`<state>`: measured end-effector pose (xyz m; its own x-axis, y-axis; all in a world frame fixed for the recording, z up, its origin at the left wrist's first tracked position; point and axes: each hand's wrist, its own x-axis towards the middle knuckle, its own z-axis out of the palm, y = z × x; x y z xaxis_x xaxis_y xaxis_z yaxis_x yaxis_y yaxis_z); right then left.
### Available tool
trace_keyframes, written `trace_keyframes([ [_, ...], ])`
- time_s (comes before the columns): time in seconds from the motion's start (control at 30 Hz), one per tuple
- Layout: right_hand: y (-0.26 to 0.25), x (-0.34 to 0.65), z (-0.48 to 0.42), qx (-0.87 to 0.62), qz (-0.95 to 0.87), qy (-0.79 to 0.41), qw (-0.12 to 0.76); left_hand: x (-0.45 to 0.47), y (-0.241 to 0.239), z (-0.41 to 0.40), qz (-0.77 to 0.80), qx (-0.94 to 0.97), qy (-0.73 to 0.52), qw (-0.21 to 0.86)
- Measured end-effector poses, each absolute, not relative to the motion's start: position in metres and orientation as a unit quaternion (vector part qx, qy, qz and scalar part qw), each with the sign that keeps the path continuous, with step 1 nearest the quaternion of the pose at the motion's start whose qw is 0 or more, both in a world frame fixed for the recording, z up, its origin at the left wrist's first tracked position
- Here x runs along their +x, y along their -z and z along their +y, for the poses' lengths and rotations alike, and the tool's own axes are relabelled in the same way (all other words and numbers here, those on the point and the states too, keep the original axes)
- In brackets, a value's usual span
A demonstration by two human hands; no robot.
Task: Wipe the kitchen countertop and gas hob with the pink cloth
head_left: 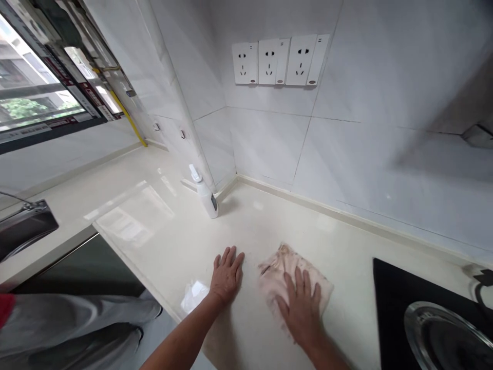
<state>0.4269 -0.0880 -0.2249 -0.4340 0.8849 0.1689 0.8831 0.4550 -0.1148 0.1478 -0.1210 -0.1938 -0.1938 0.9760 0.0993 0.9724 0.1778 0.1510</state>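
Observation:
My left hand [226, 276] lies palm down on the cream countertop [173, 252], fingers stretched out, with nothing under it that I can see. To its right, my right hand [302, 308] is spread flat on a pale pink cloth [283, 264], pressing it against the counter. The cloth is rumpled, with a darker stained fold at its far edge, and its near edge is blurred. Beyond my left hand a white spray bottle [207, 195] stands upright near the wall corner.
A black cooktop [389, 303] with a round metal ring lies at the right. A sink [26, 226] is at the far left. Wall sockets [271, 61] sit above the counter. A person's legs in grey trousers [77, 318] show at the lower left, beside the counter edge.

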Motion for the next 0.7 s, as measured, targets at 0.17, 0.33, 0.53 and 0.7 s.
trace_keyframes([
  [0.17, 0.218, 0.404, -0.133, -0.378, -0.914, -0.068, 0.132, 0.146, 0.194, -0.120, 0.763, 0.642, -0.079, -0.002],
  [0.33, 0.191, 0.395, -0.063, -0.308, -0.932, -0.185, 0.051, 0.144, 0.196, -0.121, 0.761, 0.644, -0.075, -0.014],
  [0.53, 0.165, 0.403, 0.053, -0.473, -0.866, -0.159, -0.024, 0.144, 0.196, -0.121, 0.761, 0.643, -0.078, -0.020],
  [0.7, 0.183, 0.462, 0.085, -0.572, -0.814, -0.099, -0.011, 0.144, 0.197, -0.121, 0.765, 0.640, -0.075, -0.016],
])
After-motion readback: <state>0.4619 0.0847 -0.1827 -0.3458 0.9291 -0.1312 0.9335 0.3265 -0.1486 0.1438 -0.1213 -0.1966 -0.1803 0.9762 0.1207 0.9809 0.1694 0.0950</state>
